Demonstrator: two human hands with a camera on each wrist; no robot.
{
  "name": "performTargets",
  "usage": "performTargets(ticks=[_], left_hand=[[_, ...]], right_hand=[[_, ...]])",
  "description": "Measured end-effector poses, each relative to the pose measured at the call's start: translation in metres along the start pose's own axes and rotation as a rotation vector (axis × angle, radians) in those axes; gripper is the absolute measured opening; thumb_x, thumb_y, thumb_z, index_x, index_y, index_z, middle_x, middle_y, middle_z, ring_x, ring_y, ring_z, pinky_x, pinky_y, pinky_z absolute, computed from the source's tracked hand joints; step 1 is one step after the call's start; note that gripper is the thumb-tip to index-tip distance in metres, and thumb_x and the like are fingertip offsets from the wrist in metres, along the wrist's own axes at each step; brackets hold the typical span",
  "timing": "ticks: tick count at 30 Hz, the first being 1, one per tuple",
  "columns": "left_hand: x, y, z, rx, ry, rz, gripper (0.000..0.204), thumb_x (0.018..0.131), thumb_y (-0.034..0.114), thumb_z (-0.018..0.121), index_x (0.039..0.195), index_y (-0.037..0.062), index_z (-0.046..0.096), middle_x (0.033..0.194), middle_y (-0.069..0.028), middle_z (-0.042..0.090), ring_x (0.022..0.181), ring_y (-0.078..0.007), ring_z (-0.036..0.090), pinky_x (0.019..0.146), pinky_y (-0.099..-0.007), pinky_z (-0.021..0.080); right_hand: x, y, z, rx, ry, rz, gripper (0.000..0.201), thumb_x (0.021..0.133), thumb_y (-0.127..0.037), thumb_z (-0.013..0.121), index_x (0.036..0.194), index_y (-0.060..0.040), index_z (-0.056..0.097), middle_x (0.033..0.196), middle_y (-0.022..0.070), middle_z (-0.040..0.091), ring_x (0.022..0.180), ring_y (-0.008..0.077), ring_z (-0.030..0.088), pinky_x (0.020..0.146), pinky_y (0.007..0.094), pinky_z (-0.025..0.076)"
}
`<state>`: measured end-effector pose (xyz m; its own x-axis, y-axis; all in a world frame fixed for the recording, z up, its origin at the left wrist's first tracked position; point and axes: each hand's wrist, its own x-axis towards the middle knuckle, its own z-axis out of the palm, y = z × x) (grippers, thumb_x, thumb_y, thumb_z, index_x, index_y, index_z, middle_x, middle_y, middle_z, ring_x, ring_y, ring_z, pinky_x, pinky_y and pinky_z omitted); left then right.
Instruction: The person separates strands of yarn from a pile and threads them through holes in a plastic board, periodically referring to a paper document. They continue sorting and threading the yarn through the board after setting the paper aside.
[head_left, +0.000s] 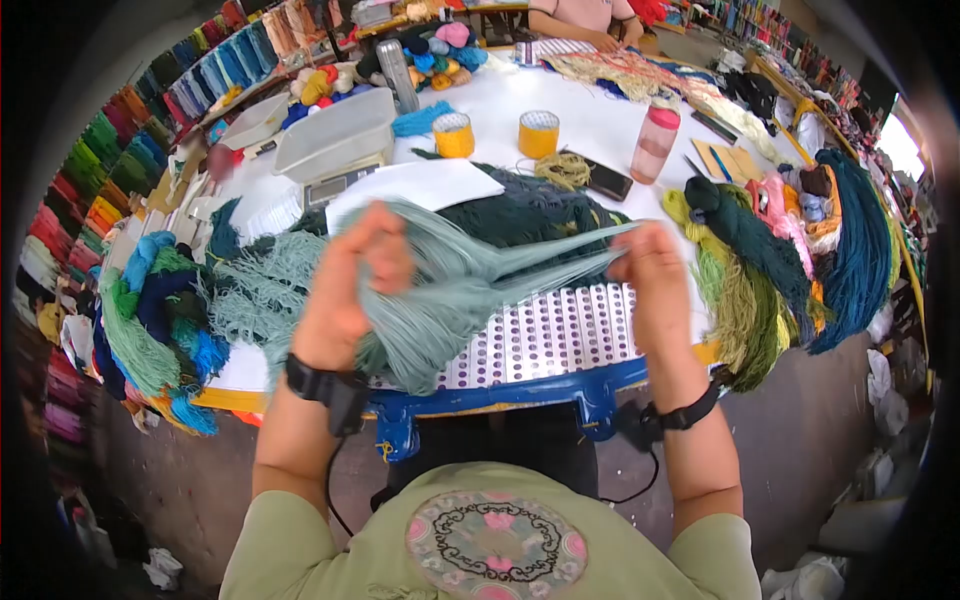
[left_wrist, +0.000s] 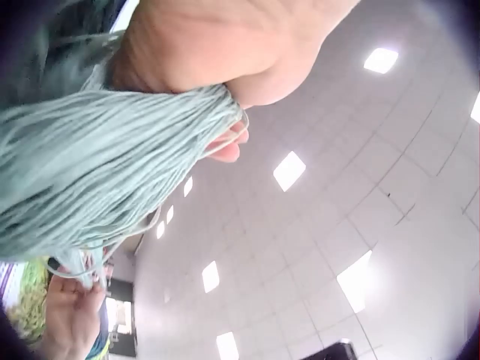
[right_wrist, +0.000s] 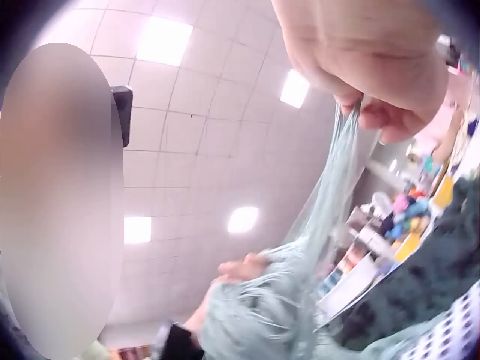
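Note:
A skein of pale teal yarn [head_left: 455,290] is stretched between my two hands above the table. My left hand [head_left: 350,275] grips the thick end of it, and the bulk of the strands hangs below that hand [left_wrist: 90,165]. My right hand [head_left: 650,270] pinches a thinner bunch of strands pulled out to the right [right_wrist: 341,157]. Under the yarn lies a white board with purple dots [head_left: 560,335] on a blue frame [head_left: 590,385].
A dark green yarn heap [head_left: 530,215] lies behind the hands. Mixed skeins sit at the left [head_left: 155,310] and right [head_left: 760,270]. Farther back stand a scale [head_left: 335,150], two tape rolls [head_left: 455,135], a pink bottle [head_left: 655,140] and a phone [head_left: 605,180]. Another person sits across the table.

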<state>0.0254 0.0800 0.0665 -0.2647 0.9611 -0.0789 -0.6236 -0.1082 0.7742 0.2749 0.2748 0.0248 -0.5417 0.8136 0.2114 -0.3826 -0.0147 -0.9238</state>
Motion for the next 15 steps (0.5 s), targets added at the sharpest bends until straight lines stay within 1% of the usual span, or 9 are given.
performTargets(ticks=[3,5,6,8,9,12,13,14,15], left_hand=[[-0.019,0.031,-0.052,-0.479,0.075,0.015,0.026,0.101,0.028,0.045,0.092,0.0037,0.052,0.059,0.0048,0.039,0.052,-0.0067,0.04,0.045,-0.0198,0.035],[-0.032,0.048,-0.106,-0.441,0.199,0.053,0.026,0.101,0.026,0.046,0.09,0.0037,0.052,0.059,0.0057,0.039,0.051,-0.0065,0.039,0.045,-0.0199,0.034],[-0.039,0.057,-0.13,-0.405,0.259,0.081,0.025,0.1,0.026,0.046,0.089,0.0039,0.052,0.059,0.0059,0.038,0.051,-0.0063,0.038,0.044,-0.0201,0.034],[-0.054,0.081,-0.17,-0.303,0.37,0.118,0.023,0.1,0.023,0.045,0.085,0.0064,0.051,0.058,0.0064,0.037,0.05,-0.0056,0.037,0.044,-0.0201,0.033],[-0.061,0.095,-0.191,-0.281,0.408,0.167,0.021,0.1,0.02,0.046,0.081,0.0097,0.049,0.058,0.0069,0.037,0.049,-0.0051,0.036,0.044,-0.02,0.031],[-0.098,0.151,-0.271,0.099,0.68,0.495,0.02,0.094,0.004,0.044,0.076,0.0123,0.047,0.058,0.0062,0.037,0.049,-0.007,0.037,0.047,-0.0225,0.034],[-0.119,0.164,-0.293,0.572,0.894,0.621,0.018,0.093,0.004,0.045,0.076,0.0118,0.048,0.06,0.005,0.04,0.054,-0.0081,0.042,0.053,-0.0233,0.038],[-0.14,0.174,-0.293,0.567,0.869,0.719,0.018,0.097,0.015,0.048,0.08,0.0088,0.05,0.064,0.0042,0.044,0.058,-0.0078,0.044,0.057,-0.0227,0.038],[-0.161,0.209,-0.342,-0.108,0.643,0.692,0.017,0.097,0.017,0.047,0.088,0.0057,0.056,0.063,0.0038,0.044,0.059,-0.0067,0.046,0.057,-0.0229,0.039]], right_hand=[[-0.005,-0.015,-0.051,0.421,0.25,0.158,0.01,0.098,-0.019,0.049,0.096,-0.0107,0.052,0.083,-0.0003,0.057,0.067,0.0093,0.052,0.083,0.0337,0.052],[-0.01,-0.001,-0.115,0.593,0.07,0.104,0.011,0.1,-0.02,0.045,0.1,-0.0087,0.049,0.073,-0.0017,0.047,0.066,0.0101,0.05,0.085,0.0356,0.053],[-0.014,-0.008,-0.133,0.638,0.12,0.118,0.014,0.101,-0.02,0.043,0.099,-0.0071,0.048,0.068,-0.0034,0.037,0.063,0.0097,0.046,0.08,0.0323,0.053],[-0.017,-0.027,-0.157,0.62,0.23,0.139,0.011,0.1,-0.017,0.046,0.097,-0.0071,0.048,0.068,-0.0036,0.033,0.057,0.0067,0.032,0.053,0.0195,0.032],[-0.016,-0.031,-0.189,0.551,0.147,0.139,0.01,0.1,-0.017,0.045,0.097,-0.0074,0.048,0.068,-0.0037,0.032,0.056,0.006,0.03,0.048,0.0194,0.029],[0.002,-0.059,-0.321,-0.104,0.525,-0.072,0.012,0.095,-0.023,0.051,0.088,-0.0138,0.049,0.066,-0.0051,0.04,0.049,0.0054,0.032,0.041,0.0224,0.024],[0.009,-0.078,-0.404,-0.114,0.598,-0.112,0.008,0.092,-0.018,0.05,0.086,-0.0137,0.049,0.066,-0.0042,0.043,0.048,0.0064,0.034,0.04,0.0231,0.025],[0.01,-0.084,-0.414,-0.117,0.6,-0.109,0.008,0.092,-0.018,0.05,0.086,-0.0137,0.049,0.066,-0.0042,0.043,0.048,0.0064,0.034,0.04,0.0231,0.025],[0.013,-0.095,-0.417,-0.185,0.652,-0.169,0.005,0.091,-0.015,0.049,0.09,-0.013,0.052,0.068,-0.0032,0.047,0.05,0.0067,0.037,0.042,0.0231,0.027]])
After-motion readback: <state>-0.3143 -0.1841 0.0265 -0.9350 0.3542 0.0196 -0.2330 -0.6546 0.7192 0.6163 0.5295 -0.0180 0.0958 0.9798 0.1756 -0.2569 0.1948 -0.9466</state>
